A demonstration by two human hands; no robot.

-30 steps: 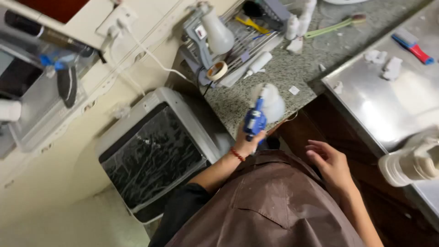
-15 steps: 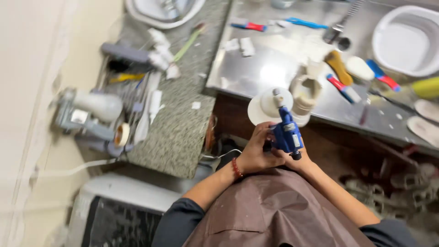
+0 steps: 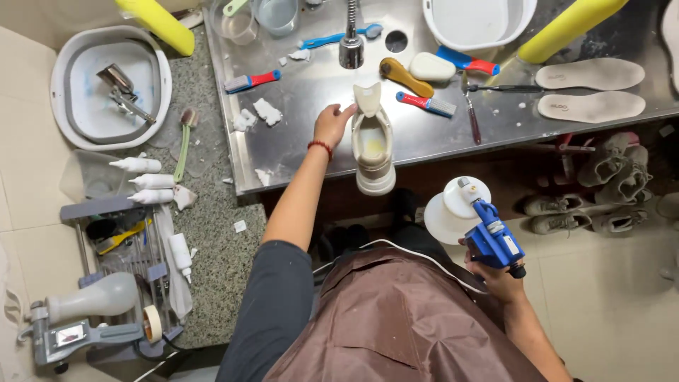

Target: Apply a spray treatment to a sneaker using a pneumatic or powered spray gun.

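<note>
At the front edge of the steel bench (image 3: 318, 92), seen from the head camera, the left hand (image 3: 332, 124) reaches forward and grips a white shoe (image 3: 373, 145) by its side, fingers curled round the upper near the raised tongue. The shoe is held with its opening turned up toward the camera and its heel hanging out past the bench edge, which leaves the inside open to view, probably so that it can be worked on.

Lower, in front of the brown apron (image 3: 396, 318), the right hand (image 3: 498, 279) is closed round the grip of a blue spray gun (image 3: 491, 237) that carries a round white cup (image 3: 453, 209) on top. The gun is kept near the body, well apart from the shoe and pointing roughly toward the bench.

Farther back on the bench lie several brushes, among them a red and blue brush (image 3: 247, 80) near the left edge and a wooden-backed brush (image 3: 404, 76) just behind the shoe, close enough to pick up. A tap (image 3: 351, 42) stands at the middle of the back, with a white basin (image 3: 481, 21) to its right. Two pale insoles (image 3: 590, 88) lie flat side by side at the right end.

Left of the bench, on the speckled counter (image 3: 212, 233), three white squeeze bottles (image 3: 145, 180) lie on their sides beside a grey tub (image 3: 109, 85). More shoes (image 3: 601, 187) sit on the floor below the bench.
</note>
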